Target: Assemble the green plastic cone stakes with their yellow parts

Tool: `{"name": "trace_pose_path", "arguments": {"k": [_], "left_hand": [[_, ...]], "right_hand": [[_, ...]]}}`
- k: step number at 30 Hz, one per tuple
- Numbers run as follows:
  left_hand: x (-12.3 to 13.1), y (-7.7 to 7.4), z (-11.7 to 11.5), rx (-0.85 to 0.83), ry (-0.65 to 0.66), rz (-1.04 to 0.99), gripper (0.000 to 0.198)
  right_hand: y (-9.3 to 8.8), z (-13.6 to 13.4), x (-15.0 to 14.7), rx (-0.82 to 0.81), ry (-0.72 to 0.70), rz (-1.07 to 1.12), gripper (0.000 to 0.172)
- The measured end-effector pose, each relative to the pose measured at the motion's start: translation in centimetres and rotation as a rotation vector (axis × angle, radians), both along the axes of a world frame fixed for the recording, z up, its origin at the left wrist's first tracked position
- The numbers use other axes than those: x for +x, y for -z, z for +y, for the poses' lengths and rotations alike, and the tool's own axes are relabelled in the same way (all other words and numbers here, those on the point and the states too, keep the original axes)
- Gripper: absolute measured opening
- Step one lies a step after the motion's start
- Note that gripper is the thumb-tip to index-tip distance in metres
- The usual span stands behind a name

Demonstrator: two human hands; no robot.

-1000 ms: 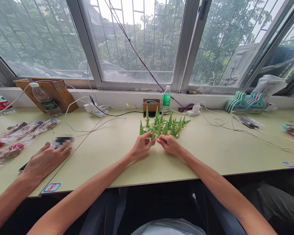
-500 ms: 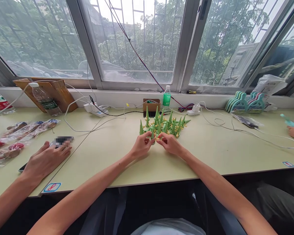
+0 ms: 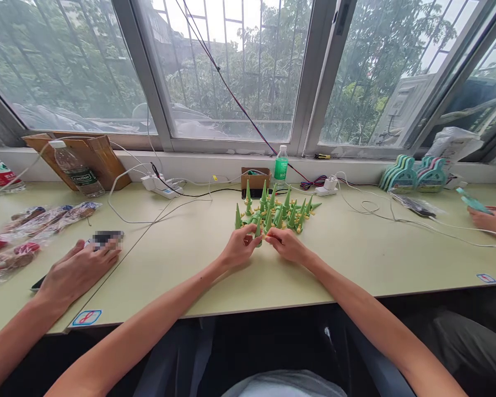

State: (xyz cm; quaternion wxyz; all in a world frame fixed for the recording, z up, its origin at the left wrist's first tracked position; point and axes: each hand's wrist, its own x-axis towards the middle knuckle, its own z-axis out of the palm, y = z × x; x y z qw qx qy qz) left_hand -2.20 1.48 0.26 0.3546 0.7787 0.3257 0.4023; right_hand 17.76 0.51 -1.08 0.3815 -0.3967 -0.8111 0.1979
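Observation:
Both my hands meet at the near edge of a cluster of green cone-shaped plastic pieces (image 3: 275, 212) with yellow bits, standing on the pale green table (image 3: 355, 248). My left hand (image 3: 240, 248) is closed, its thumb and fingers pinching a green cone (image 3: 258, 229). My right hand (image 3: 287, 244) is closed too, fingertips pinched against the same piece from the right. What lies between the fingertips is too small to make out.
A co-worker's hand (image 3: 78, 270) rests on a phone at the left, beside snack packets (image 3: 33, 220). Another person's hand (image 3: 491, 220) holds a teal object at the far right. Cables, a power strip (image 3: 163, 184), bottles (image 3: 281, 162), a small box (image 3: 255, 179) and teal stacks (image 3: 415, 173) line the sill.
My hands stay pinched at the cones with only slight finger shifts. The person's hand at the far right has lifted a teal object and moved it a little.

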Motion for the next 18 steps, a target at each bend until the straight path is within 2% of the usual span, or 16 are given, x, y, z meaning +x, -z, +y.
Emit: {"name": "trace_pose_path", "arguments": {"k": [6,18], "left_hand": [[0.06,0.02,0.00,0.003,-0.011,-0.003,0.019],[0.03,0.01,0.06,0.007,-0.012,-0.014,0.022]], "right_hand": [[-0.21,-0.09,0.00,0.015,-0.001,0.007,0.029],[-0.27,-0.27,-0.20,-0.027,0.018,0.038,0.023]]}}
